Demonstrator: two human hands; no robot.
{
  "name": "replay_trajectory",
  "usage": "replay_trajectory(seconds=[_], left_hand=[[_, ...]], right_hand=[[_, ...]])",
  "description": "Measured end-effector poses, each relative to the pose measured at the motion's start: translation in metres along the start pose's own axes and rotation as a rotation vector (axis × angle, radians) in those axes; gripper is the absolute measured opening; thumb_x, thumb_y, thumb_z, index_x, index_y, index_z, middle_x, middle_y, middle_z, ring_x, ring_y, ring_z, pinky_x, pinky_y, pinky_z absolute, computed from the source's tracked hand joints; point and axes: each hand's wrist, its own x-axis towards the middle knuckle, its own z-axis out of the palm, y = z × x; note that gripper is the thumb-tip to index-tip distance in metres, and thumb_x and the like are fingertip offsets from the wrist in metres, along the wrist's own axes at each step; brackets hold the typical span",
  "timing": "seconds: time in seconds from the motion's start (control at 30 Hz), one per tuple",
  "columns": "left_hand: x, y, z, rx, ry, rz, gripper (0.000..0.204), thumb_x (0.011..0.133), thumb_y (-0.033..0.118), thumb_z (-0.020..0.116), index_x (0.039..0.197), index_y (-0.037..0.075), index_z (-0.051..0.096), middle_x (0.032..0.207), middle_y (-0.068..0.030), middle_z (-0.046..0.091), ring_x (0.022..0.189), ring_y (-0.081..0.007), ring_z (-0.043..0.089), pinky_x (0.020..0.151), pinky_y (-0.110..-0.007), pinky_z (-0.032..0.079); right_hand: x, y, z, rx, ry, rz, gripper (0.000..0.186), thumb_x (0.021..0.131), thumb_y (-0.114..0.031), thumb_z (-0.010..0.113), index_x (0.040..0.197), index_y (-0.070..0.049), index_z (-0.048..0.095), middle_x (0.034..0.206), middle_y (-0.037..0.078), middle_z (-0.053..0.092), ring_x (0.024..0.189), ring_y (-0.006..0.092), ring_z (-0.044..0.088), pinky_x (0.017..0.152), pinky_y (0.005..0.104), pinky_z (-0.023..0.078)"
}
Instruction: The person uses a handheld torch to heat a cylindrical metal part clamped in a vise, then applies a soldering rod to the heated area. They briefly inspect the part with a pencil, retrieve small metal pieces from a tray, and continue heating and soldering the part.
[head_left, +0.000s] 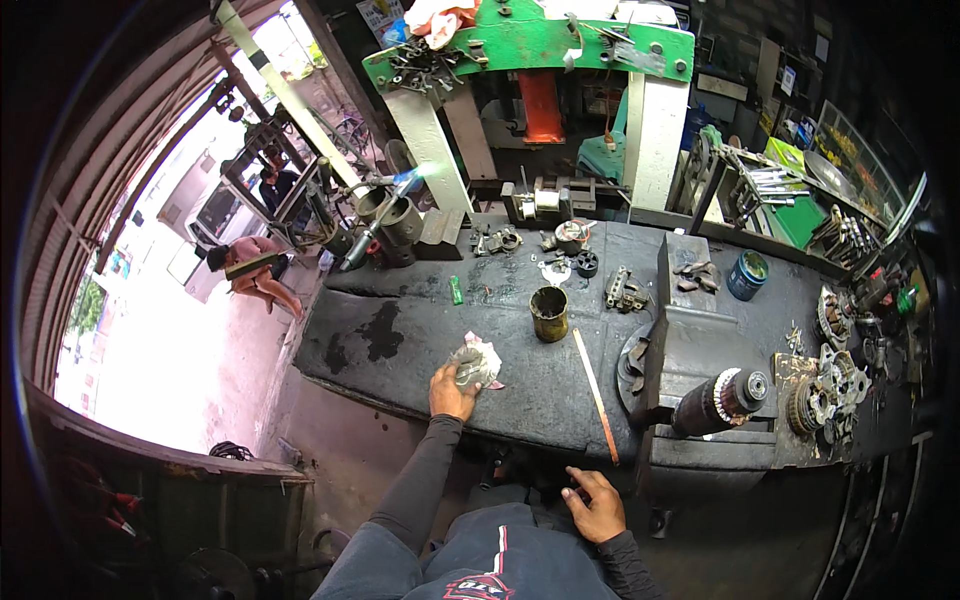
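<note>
My left hand (453, 393) rests near the front edge of the dark bench, fingers curled round a small round grey metal part (468, 370). Under and beside that part lies a crumpled whitish-pink rag (487, 357). My right hand (597, 507) hovers in front of the bench edge, close to my body, holding nothing, its fingers loosely bent and apart. Beyond and to the right of the rag stands an open, stained tin can (549, 314). A long thin flat strip (596, 395) lies on the bench right of the can. Farther back lies a small green packet (456, 290).
A motor armature (720, 402) lies by a metal block at the right, near opened housings (840, 380). A blue tin (747, 275) stands behind. At the back left, a torch (375, 235) with a visible flame leans by metal cylinders (402, 222). A green-topped press frame (530, 45) rises behind.
</note>
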Motion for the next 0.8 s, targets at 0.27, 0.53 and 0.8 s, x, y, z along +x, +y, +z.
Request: replay_trajectory(seconds=[0.27,0.53,0.8], left_hand=[[0.021,-0.016,0.008,0.083,-0.082,-0.041,0.024,0.082,0.008,0.071,0.105,0.005,0.071,0.109,-0.0195,0.067,0.109,-0.0396,0.061,0.096,-0.048,0.050],[0.027,-0.030,-0.006,-0.230,-0.135,-0.007,0.020,0.085,0.009,0.075,0.101,0.003,0.065,0.095,-0.0194,0.070,0.092,-0.0405,0.067,0.084,-0.044,0.054],[0.042,-0.121,-0.067,-0.905,-0.327,-0.331,0.025,0.088,0.005,0.079,0.110,-0.003,0.069,0.092,-0.0096,0.075,0.079,-0.0146,0.070,0.072,-0.028,0.057]], right_hand=[[0.015,-0.011,0.020,-0.052,-0.010,-0.096,0.037,0.089,-0.016,0.072,0.125,-0.008,0.071,0.102,0.011,0.070,0.080,0.0241,0.068,0.074,0.0351,0.055],[0.047,-0.027,0.058,-0.097,0.159,-0.097,0.037,0.086,-0.012,0.074,0.122,-0.003,0.071,0.098,0.014,0.071,0.083,0.0259,0.070,0.075,0.0345,0.055],[0.139,-0.104,0.180,0.305,0.156,0.072,0.030,0.093,-0.013,0.072,0.119,0.002,0.071,0.092,0.011,0.072,0.076,0.0167,0.067,0.071,0.0310,0.054]])
